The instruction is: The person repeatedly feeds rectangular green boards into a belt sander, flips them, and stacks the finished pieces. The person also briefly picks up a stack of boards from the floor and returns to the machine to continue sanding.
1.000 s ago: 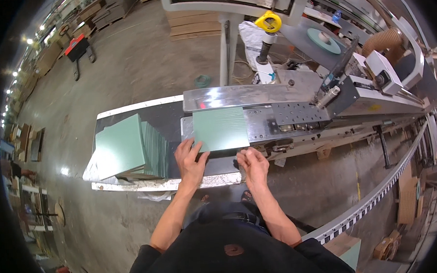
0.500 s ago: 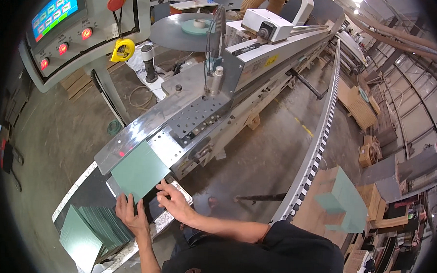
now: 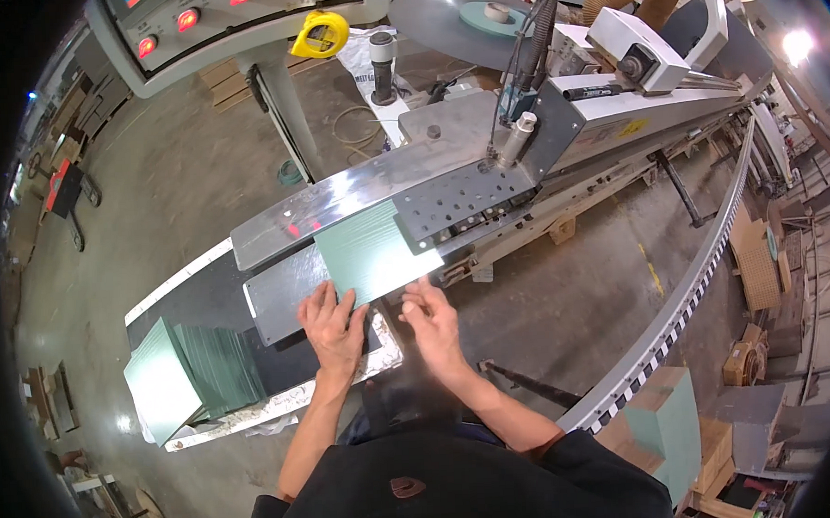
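A flat green panel (image 3: 370, 252) lies on the machine's metal infeed table (image 3: 292, 297). Its far right corner is under a perforated metal plate (image 3: 454, 200). My left hand (image 3: 332, 332) is open, its fingertips and thumb against the panel's near left corner. At the panel's near right edge, my right hand (image 3: 432, 325) has its fingers loosely bent and the index fingertip at the edge; nothing shows in its grip. Further left, a stack of similar green panels (image 3: 220, 365) leans on the dark side table (image 3: 285, 362), with one panel's pale face (image 3: 161, 381) turned outward.
A control box (image 3: 248, 39) with lit red buttons stands at the far left, a yellow tape measure (image 3: 320, 34) hanging from it. The long machine body (image 3: 631, 120) stretches away right. A curved rail (image 3: 679, 363) passes on my right, with green pieces (image 3: 668, 428) on a stack beyond it.
The green panel has slid along the table toward the perforated plate and now lies squarer to the metal guide. Both hands have moved with it. The view has shifted leftward.
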Demonstrator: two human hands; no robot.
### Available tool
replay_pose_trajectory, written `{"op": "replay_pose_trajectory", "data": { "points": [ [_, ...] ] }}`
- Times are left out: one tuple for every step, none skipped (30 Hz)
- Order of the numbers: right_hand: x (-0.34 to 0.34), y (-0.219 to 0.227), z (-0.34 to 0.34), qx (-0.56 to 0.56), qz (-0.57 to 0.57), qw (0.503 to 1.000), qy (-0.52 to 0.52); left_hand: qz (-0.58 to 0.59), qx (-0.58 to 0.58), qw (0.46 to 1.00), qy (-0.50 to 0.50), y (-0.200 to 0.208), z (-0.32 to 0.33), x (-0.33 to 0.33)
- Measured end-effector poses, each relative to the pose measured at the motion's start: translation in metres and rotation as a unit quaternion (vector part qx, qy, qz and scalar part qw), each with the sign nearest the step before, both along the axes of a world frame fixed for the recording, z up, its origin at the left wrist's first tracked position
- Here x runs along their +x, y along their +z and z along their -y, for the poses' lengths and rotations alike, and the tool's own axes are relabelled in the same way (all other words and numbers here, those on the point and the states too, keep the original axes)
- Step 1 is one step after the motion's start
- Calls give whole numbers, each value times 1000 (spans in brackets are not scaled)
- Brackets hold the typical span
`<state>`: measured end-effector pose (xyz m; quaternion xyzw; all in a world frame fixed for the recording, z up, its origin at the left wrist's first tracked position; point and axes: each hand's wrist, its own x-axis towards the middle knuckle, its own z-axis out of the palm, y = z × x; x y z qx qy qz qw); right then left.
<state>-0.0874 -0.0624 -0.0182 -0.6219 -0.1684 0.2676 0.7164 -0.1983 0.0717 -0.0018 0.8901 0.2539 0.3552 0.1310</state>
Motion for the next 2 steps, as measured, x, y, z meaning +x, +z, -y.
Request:
{"op": "replay_pose_trajectory", "data": {
  "points": [
    [11,2,5,-1,-3,1000,0,-5,-2,1000,-7,1,4,10],
    [20,2,8,-6,-3,1000,-4,2,-5,1000,-17,-1,7,19]
  ]
}}
